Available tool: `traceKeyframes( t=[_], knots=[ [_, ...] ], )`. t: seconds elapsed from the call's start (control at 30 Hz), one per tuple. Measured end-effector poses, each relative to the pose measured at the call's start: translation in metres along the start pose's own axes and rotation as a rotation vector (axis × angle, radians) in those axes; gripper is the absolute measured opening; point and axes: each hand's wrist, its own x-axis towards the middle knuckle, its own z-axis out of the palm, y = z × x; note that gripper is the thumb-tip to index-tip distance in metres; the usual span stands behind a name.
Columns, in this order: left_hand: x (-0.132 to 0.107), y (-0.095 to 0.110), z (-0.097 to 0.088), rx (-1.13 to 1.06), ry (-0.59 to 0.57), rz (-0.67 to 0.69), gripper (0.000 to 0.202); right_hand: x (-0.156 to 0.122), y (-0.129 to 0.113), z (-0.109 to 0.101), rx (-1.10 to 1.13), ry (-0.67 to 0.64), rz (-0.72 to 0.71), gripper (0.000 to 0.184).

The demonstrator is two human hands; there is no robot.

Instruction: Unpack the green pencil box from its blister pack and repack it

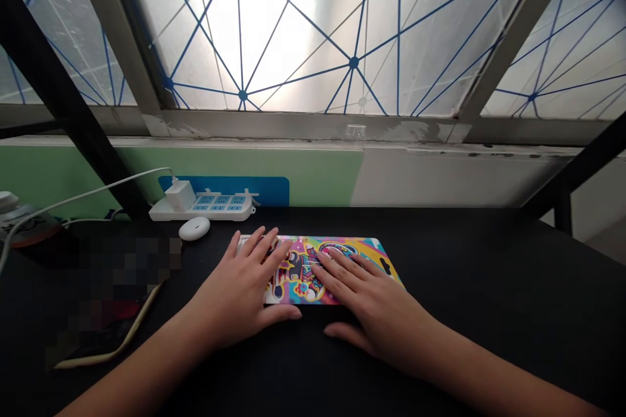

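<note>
The left hand (247,283) lies palm down on the left end of a bright, flat cardboard pack (304,268), with its fingers spread a bit apart and its thumb reaching out toward the other hand. The right hand (372,296) lies flat on the right part of the pack, fingers loosely spread and pointing up and to the left, its thumb stuck out past the near edge over the black desk (489,306). So the pack is under both hands. It has curly, colorful letters and pictures between the fingers, but they are too small and covered up to read. A dark hanging hole (386,266) shows just beside the right hand's fingers. Past the left hand's fingertips sit a small white oval case (194,229) and, farther off, a white power strip (225,208) with a white charger (180,195) plugged in.
</note>
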Motion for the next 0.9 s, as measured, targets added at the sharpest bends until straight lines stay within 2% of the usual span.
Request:
traceKeyframes(
  t=[0.1, 0.17, 0.3, 0.4, 0.47, 0.53, 0.6, 0.7, 0.77, 0.9],
  knots=[
    [0.000, -0.004, 0.001, -0.049, -0.078, -0.062, 0.101, -0.003, 0.010, -0.012, 0.065, -0.086, 0.008, 0.077],
    [0.000, -0.005, 0.001, -0.073, -0.084, -0.081, 0.101, -0.010, 0.023, -0.025, 0.111, -0.129, 0.025, 0.072],
    [-0.002, -0.006, 0.002, -0.101, -0.063, -0.083, 0.099, -0.024, 0.053, -0.053, 0.164, -0.162, 0.072, 0.043],
    [-0.003, -0.006, 0.004, -0.096, -0.044, -0.072, 0.098, -0.023, 0.055, -0.056, 0.136, -0.110, 0.098, 0.030],
    [-0.003, -0.006, 0.004, -0.085, -0.035, -0.069, 0.097, -0.015, 0.043, -0.046, 0.054, -0.011, 0.125, 0.038],
    [-0.004, -0.005, 0.003, -0.076, -0.037, -0.066, 0.093, -0.006, 0.025, -0.029, -0.013, 0.039, 0.114, 0.060],
    [-0.004, -0.004, 0.002, -0.075, -0.054, -0.069, 0.089, 0.000, 0.010, -0.013, -0.033, 0.006, 0.052, 0.083],
    [-0.003, -0.003, 0.000, -0.086, -0.070, -0.082, 0.082, -0.004, 0.009, -0.005, -0.016, -0.078, 0.001, 0.091],
    [-0.002, -0.003, -0.001, -0.093, -0.076, -0.093, 0.081, -0.013, 0.022, -0.015, 0.007, -0.108, 0.023, 0.081],
    [-0.001, -0.001, -0.004, -0.096, -0.096, -0.108, 0.082, -0.026, 0.052, -0.043, 0.043, -0.142, 0.053, 0.042]
  ],
)
